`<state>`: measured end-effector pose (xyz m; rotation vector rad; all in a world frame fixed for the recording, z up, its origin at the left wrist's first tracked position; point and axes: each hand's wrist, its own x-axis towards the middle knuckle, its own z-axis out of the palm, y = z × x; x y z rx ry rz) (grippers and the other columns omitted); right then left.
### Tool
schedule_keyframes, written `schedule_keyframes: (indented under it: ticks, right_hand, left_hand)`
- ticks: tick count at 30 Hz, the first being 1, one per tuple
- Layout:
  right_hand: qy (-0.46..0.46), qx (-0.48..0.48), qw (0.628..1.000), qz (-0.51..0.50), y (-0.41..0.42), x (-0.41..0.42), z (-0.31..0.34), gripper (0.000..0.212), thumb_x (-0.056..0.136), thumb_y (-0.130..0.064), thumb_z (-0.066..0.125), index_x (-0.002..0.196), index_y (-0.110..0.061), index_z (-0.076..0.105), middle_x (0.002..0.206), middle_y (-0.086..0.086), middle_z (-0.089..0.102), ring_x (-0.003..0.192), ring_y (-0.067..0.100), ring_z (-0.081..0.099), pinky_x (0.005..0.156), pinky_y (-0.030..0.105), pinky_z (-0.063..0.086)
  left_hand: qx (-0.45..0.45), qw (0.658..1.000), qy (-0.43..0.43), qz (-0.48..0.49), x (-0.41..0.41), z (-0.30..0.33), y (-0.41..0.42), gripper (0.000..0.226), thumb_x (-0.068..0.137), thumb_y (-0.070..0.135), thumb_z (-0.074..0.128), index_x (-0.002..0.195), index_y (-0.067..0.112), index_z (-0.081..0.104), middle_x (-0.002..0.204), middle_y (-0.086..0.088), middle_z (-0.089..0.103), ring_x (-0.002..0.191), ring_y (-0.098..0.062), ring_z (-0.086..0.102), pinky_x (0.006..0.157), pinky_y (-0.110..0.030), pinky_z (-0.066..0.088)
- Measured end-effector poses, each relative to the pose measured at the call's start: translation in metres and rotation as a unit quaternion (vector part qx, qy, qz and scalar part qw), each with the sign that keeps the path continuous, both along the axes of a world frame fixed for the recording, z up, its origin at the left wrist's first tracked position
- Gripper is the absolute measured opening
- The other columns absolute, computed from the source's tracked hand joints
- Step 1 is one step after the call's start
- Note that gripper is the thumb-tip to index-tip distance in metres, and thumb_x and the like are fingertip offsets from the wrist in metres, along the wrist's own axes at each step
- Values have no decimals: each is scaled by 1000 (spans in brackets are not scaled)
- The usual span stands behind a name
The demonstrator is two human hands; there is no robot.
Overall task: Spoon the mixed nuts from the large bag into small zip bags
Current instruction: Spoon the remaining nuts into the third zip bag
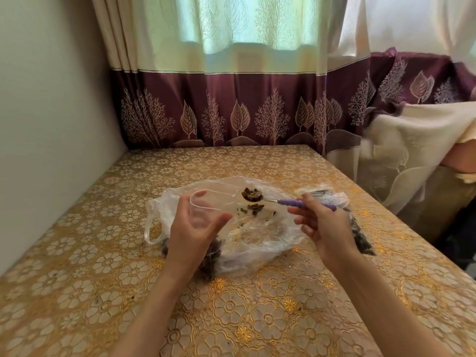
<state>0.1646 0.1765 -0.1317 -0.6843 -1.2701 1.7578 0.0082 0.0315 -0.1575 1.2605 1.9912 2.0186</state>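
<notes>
A large clear plastic bag (pixel 257 235) lies crumpled in the middle of the table, with a few nuts (pixel 255 208) and crumbs left inside. My left hand (pixel 192 228) holds a small clear zip bag (pixel 206 211) open above it, and nuts show at the bag's bottom below my wrist. My right hand (pixel 322 222) grips the purple handle of a spoon (pixel 291 201). Its bowl, heaped with mixed nuts (pixel 251 195), hovers just right of the small bag's mouth.
The table (pixel 257 305) has a gold floral cover and stands against a wall on the left. Filled small zip bags (pixel 358 233) lie behind my right hand. A curtain hangs at the far edge, and draped cloth is to the right.
</notes>
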Motion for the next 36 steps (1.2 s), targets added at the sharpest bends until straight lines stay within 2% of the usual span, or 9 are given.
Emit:
schedule_keyframes:
  ticks: [7,11,14,16,19,23,26,31,36]
  right_hand:
    - [72,112,991,30,-15,0,43,47,96,-15,50,54,-10,69,85,21,72,47,11,52,38,16,33]
    - [60,184,978,73,-29,-1,45,36,94,-16,52,66,-10,74,84,19,72,49,12,51,40,17,33]
    - [52,242,965,85,-34,-1,43,17,91,-10,55,83,-3,68,74,6,73,49,13,56,39,17,38]
    - [49,261,959,99,-34,-1,41,16,86,-12,58,90,1,65,72,5,73,50,14,59,40,17,39]
    - [61,244,963,93,-30,-2,39,23,81,-19,59,90,1,65,74,10,72,51,14,59,41,18,40]
    - [94,164,982,10,-17,-7,30,22,93,-16,54,82,-2,67,84,19,72,48,14,55,40,18,38]
    - [37,143,988,-38,-7,-11,14,32,95,-21,51,74,-3,67,76,13,73,47,13,57,38,17,39]
    - [-79,104,991,-17,3,-21,-18,39,96,-25,51,71,-1,69,72,18,71,49,14,62,40,17,43]
    - [-107,81,990,-35,16,-29,-23,43,98,-27,49,71,1,69,71,13,73,47,12,62,40,16,43]
  left_hand:
    - [1,1000,-23,-8,-2,0,1,52,62,53,72,106,39,47,84,11,65,72,2,66,56,-9,49]
    - [-11,1000,-22,-11,-4,-2,2,58,59,63,70,106,39,46,84,14,66,67,-10,65,57,-14,53]
    - [-1,999,-33,-8,-4,-2,3,55,56,64,69,101,40,47,84,9,67,72,-2,67,60,-12,51]
    - [11,999,-48,-11,-4,-3,4,53,58,59,70,101,37,48,88,8,68,73,1,66,61,-10,50]
    - [11,999,-43,0,-4,-3,4,54,62,57,71,106,37,48,87,6,67,72,2,65,61,-12,51]
    - [16,999,-23,16,-3,-2,2,81,52,77,64,115,30,47,86,6,64,72,7,62,60,-8,48]
    - [15,999,-25,21,-3,-1,1,88,48,84,59,115,30,47,89,8,63,74,9,62,62,-5,46]
    - [10,999,-26,26,-3,-1,2,72,58,71,64,115,29,47,90,8,63,76,9,62,62,-6,47]
    - [11,999,-29,27,-2,-1,2,65,62,57,67,116,26,48,88,9,64,74,9,62,61,-6,47]
